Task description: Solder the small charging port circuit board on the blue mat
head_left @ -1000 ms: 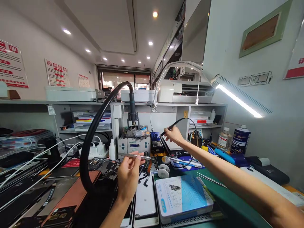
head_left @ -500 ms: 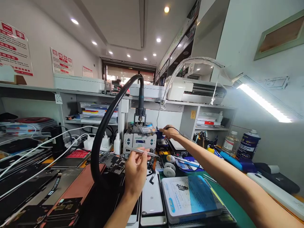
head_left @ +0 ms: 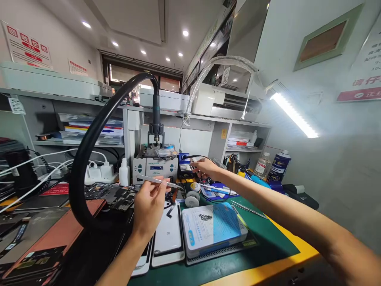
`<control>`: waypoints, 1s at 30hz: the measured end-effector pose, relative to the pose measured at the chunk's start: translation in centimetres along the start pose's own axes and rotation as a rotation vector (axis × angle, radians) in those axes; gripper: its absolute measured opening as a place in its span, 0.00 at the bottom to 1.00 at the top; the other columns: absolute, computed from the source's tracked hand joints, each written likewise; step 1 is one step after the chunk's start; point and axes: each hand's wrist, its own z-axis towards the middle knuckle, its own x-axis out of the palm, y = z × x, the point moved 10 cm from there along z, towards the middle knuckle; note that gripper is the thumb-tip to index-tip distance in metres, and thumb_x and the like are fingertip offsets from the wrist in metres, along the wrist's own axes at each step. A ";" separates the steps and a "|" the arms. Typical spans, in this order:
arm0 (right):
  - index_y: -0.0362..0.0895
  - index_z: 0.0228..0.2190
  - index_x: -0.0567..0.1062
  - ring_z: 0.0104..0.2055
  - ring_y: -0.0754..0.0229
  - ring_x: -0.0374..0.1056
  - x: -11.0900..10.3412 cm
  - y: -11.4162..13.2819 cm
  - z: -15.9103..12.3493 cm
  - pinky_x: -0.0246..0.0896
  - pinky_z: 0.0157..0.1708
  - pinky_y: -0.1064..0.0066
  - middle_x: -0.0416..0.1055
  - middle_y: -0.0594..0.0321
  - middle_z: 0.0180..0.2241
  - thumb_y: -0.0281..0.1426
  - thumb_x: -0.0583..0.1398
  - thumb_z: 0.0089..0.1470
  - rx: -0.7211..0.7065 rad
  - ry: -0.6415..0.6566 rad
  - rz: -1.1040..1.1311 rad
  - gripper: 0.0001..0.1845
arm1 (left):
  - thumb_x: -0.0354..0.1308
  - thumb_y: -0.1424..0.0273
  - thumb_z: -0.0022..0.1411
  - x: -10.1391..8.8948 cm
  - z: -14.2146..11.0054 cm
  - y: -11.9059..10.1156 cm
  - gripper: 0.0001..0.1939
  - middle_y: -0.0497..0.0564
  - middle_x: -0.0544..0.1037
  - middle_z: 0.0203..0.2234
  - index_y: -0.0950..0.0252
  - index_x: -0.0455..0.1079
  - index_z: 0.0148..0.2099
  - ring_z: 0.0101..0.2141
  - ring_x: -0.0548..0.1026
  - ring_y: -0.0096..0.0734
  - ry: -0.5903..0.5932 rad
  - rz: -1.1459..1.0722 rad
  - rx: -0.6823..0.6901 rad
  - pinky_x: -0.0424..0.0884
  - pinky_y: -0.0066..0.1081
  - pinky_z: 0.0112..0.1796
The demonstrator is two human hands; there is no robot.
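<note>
My left hand (head_left: 149,204) pinches a pair of silver tweezers (head_left: 153,180), held level above a white phone back (head_left: 168,232). The tweezers' tip points right, over small parts and an orange flex cable (head_left: 174,196). Stretched forward, my right hand (head_left: 205,167) has its fingers curled beside a blue-and-black box (head_left: 184,171); whatever they grip is hard to make out. A thin black cable (head_left: 195,156) runs by that hand. Left of it stands a hot air station (head_left: 155,170), its handpiece (head_left: 156,115) upright in a holder.
A thick black hose (head_left: 79,159) arches across the left side. Beside the phone lies a blue-and-white plastic case (head_left: 214,224), with a white spool (head_left: 192,199) behind it. Circuit boards (head_left: 114,196) and phone parts cover the left. A lit lamp (head_left: 294,115) hangs at right.
The view has swung right, so things sit further left. My right hand has come slightly lower, with its fingers more curled. My left hand still holds the tweezers level.
</note>
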 end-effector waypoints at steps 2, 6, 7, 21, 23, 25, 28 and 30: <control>0.43 0.52 0.76 0.43 0.54 0.78 0.1 -0.4 -1.4 0.78 0.41 0.58 0.77 0.56 0.49 0.37 0.63 0.68 0.005 0.032 -0.018 0.14 | 0.63 0.65 0.72 0.0 0.0 -0.1 0.12 0.53 0.80 0.45 0.67 0.73 0.52 0.41 0.80 0.35 -0.004 0.007 0.007 0.80 0.41 0.44; 0.43 0.51 0.77 0.43 0.54 0.78 -0.4 -1.3 -3.9 0.77 0.41 0.58 0.78 0.56 0.49 0.37 0.63 0.68 -0.014 0.068 -0.080 0.14 | 0.63 0.65 0.72 -0.2 0.0 -0.5 0.12 0.52 0.80 0.44 0.67 0.73 0.52 0.40 0.81 0.35 -0.027 0.019 0.027 0.80 0.41 0.44; 0.42 0.52 0.76 0.43 0.54 0.78 -0.7 -1.5 -4.4 0.78 0.41 0.58 0.78 0.56 0.49 0.37 0.63 0.68 -0.029 0.060 -0.101 0.15 | 0.62 0.65 0.72 -0.3 0.1 -0.5 0.12 0.52 0.80 0.44 0.67 0.73 0.52 0.40 0.81 0.35 -0.034 0.023 0.032 0.80 0.41 0.44; 0.42 0.46 0.78 0.36 0.58 0.77 -6.4 1.1 -8.2 0.77 0.35 0.64 0.79 0.60 0.42 0.38 0.64 0.68 -0.204 -0.019 -0.231 0.13 | 0.63 0.63 0.72 -0.7 -0.1 -1.2 0.13 0.52 0.81 0.43 0.67 0.73 0.52 0.40 0.81 0.35 -0.064 0.086 0.069 0.80 0.42 0.45; 0.42 0.50 0.77 0.37 0.57 0.77 -11.2 0.8 -9.7 0.77 0.36 0.62 0.78 0.58 0.44 0.40 0.62 0.70 -0.225 -0.182 -0.215 0.15 | 0.63 0.63 0.72 -0.6 -0.2 -1.2 0.14 0.52 0.81 0.43 0.67 0.73 0.52 0.39 0.81 0.35 -0.056 0.090 0.059 0.80 0.42 0.45; 0.43 0.53 0.75 0.39 0.55 0.77 -15.3 -0.8 -10.5 0.77 0.38 0.60 0.77 0.57 0.47 0.40 0.62 0.70 -0.212 -0.333 -0.239 0.17 | 0.63 0.63 0.71 -0.2 -0.4 -1.2 0.13 0.52 0.81 0.43 0.67 0.74 0.52 0.39 0.82 0.35 -0.044 0.090 0.048 0.80 0.42 0.45; 0.42 0.48 0.78 0.41 0.54 0.77 -18.1 -5.2 -9.7 0.77 0.40 0.59 0.78 0.58 0.46 0.38 0.63 0.69 -0.127 -0.440 -0.336 0.13 | 0.64 0.64 0.71 0.2 -0.9 -1.3 0.12 0.52 0.82 0.42 0.67 0.74 0.50 0.39 0.82 0.35 -0.036 0.090 0.039 0.80 0.42 0.45; 0.42 0.47 0.79 0.43 0.52 0.77 -17.8 -8.3 -8.2 0.77 0.41 0.59 0.78 0.59 0.47 0.36 0.64 0.67 -0.069 -0.436 -0.412 0.12 | 0.66 0.62 0.69 0.4 -1.2 -1.3 0.14 0.52 0.83 0.41 0.67 0.75 0.49 0.38 0.83 0.36 -0.033 0.101 0.035 0.81 0.42 0.44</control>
